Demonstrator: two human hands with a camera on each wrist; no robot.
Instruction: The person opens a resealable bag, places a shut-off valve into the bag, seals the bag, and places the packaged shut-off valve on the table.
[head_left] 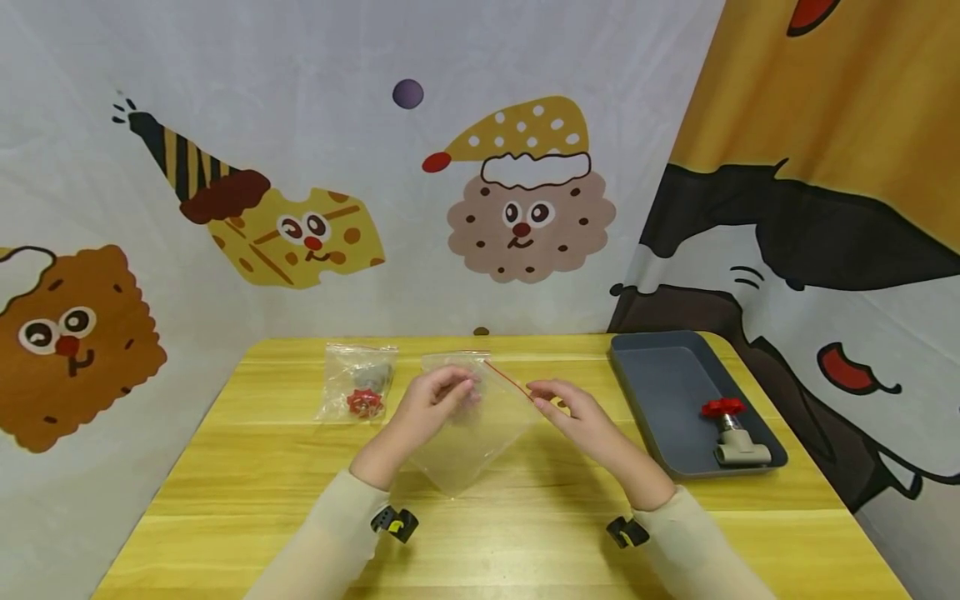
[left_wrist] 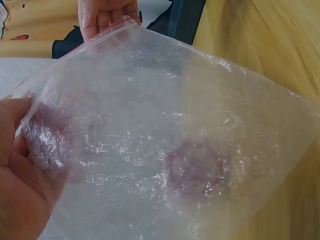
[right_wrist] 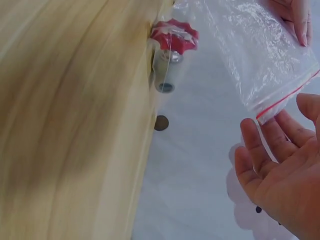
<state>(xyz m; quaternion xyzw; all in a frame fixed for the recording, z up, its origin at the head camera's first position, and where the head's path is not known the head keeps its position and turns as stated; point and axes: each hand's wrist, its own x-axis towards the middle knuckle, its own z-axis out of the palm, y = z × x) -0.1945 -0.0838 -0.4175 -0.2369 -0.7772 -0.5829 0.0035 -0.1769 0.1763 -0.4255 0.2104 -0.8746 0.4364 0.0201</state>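
Note:
A clear zip-lock bag (head_left: 476, 446) with a red seal line hangs slanted between both hands over the table. My left hand (head_left: 431, 408) pinches its side edge near the seal, thumb in front and fingers bent behind. The right hand (head_left: 566, 412) pinches the other end of the red strip; in the right wrist view its fingertips (right_wrist: 270, 130) are at that corner. No contents show in this bag, though a blurred reddish round shape (left_wrist: 196, 169) shows through its film in the left wrist view.
Left of the hands, a small clear bag (head_left: 333, 379) holds a valve with a red handwheel (head_left: 365, 403). At the right, a grey tray (head_left: 648, 387) carries a beige tee-shaped valve (head_left: 741, 450) with a red handwheel. Behind the wooden table (head_left: 240, 500) hangs a printed curtain.

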